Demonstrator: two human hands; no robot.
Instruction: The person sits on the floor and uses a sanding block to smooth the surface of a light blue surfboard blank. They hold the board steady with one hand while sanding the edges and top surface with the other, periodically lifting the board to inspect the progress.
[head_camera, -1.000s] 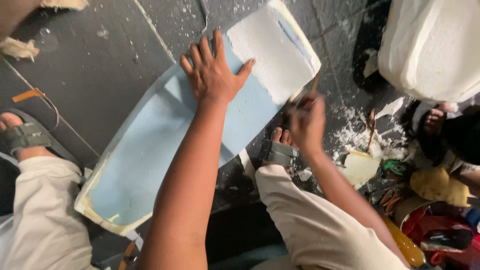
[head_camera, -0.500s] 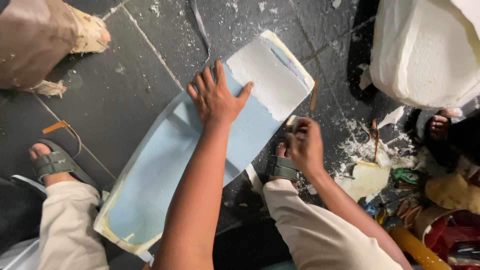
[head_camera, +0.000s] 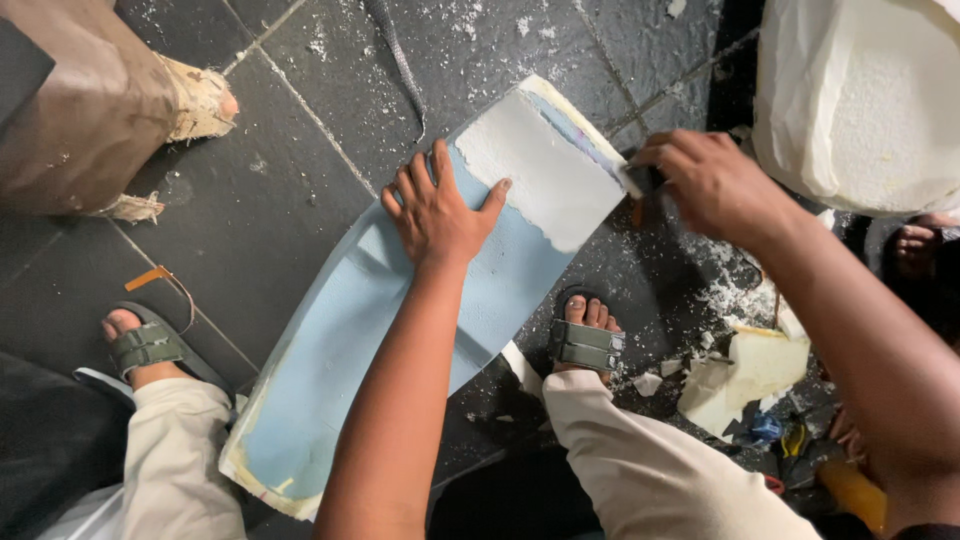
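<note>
Under the flat left hand (head_camera: 440, 212) lies a long, curved pale-blue panel (head_camera: 340, 370), stretched across the dark tiled floor (head_camera: 300, 180) between the person's two sandalled feet; the palm presses down on it with the fingers spread wide, gripping nothing, only pinning it in place. Just beyond the left fingertips, toward the panel's far end, a white coated patch (head_camera: 550, 180) covers the surface, its ragged lower edge touching the thumb side of that hand. At the patch's far edge the right hand (head_camera: 710, 185) is closed around a small dark-handled tool (head_camera: 640, 185), whose working end meets the panel's rim; the tool's exact kind is too hidden by the fingers to tell. Judging from how things lie, the white layer covers only the far end, while the larger stretch from the pressing hand back toward the body is bare blue, so most of the surface looks left to treat. White crumbs and flakes (head_camera: 730, 290) are scattered on the floor below the right hand, near a large white foam block (head_camera: 860, 100).
</note>
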